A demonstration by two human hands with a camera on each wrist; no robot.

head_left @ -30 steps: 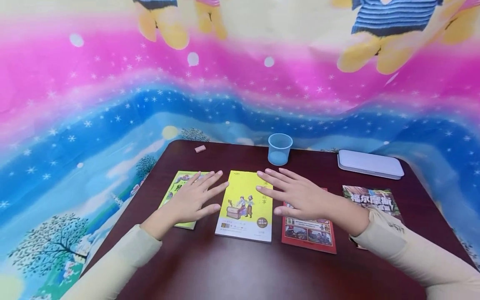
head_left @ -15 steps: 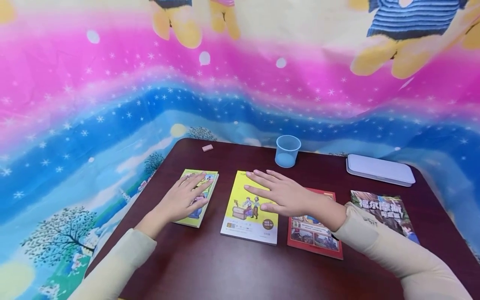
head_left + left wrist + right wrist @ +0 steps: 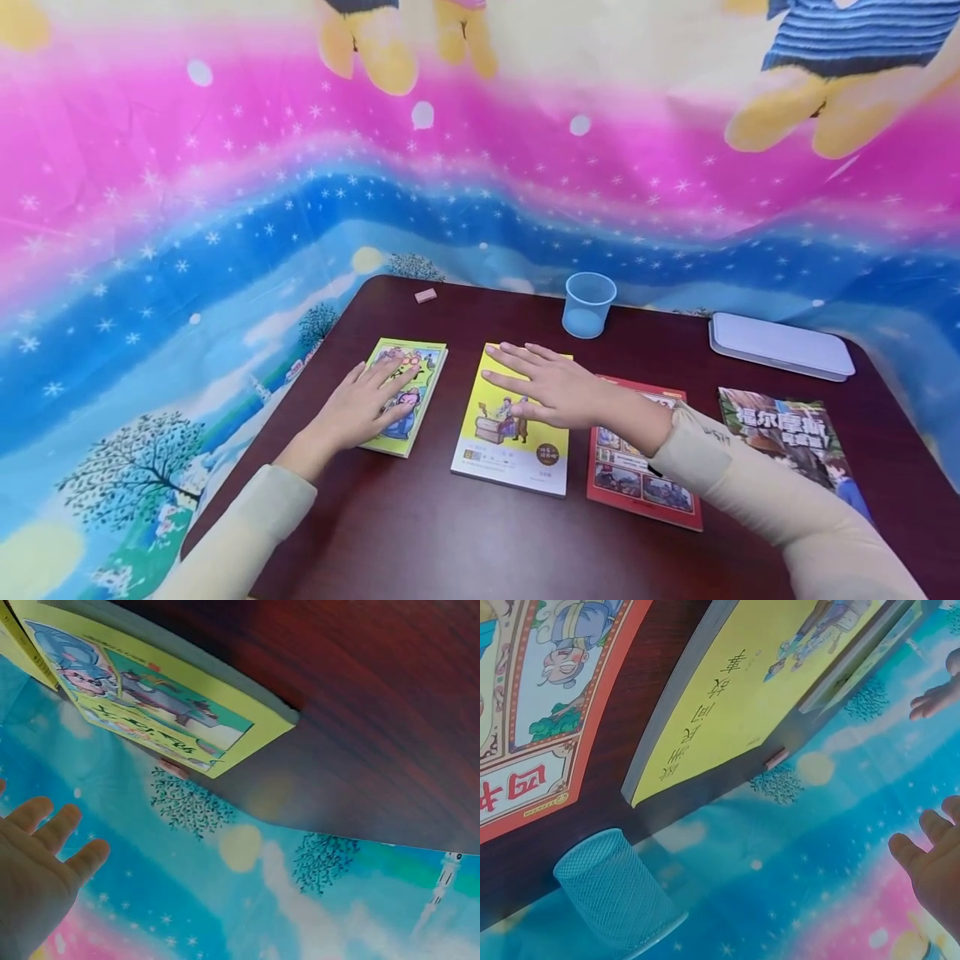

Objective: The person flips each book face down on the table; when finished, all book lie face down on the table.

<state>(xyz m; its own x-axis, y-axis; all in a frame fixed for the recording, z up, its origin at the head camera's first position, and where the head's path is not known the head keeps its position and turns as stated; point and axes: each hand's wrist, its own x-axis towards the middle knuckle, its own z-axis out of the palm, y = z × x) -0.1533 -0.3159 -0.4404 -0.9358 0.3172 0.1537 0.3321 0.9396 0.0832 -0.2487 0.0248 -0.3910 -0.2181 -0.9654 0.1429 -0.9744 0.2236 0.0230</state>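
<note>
My left hand [image 3: 362,408] is held with spread, straight fingers over the small yellow-green book [image 3: 405,417] at the left; in the left wrist view that book [image 3: 165,705] shows a gap from the hand [image 3: 37,862]. Over the yellow and white book [image 3: 487,467] in the middle, my right hand [image 3: 551,387] reaches with fingers extended. From the right wrist, the yellow book [image 3: 712,727] lies apart from the fingers. The right forearm crosses above a red comic-style book [image 3: 637,492]. Neither hand holds anything.
A blue mesh pen cup [image 3: 588,307] stands at the back edge of the dark red table [image 3: 420,533]. A pink eraser [image 3: 425,295] lies back left, a white pencil case [image 3: 780,344] back right. A dark-covered book [image 3: 795,442], partly behind the sleeve, lies at the right.
The left hand has shifted left, from between two books to over the yellow-green one. The right hand stays above the middle book. The head view has turned slightly left; the books have not moved.
</note>
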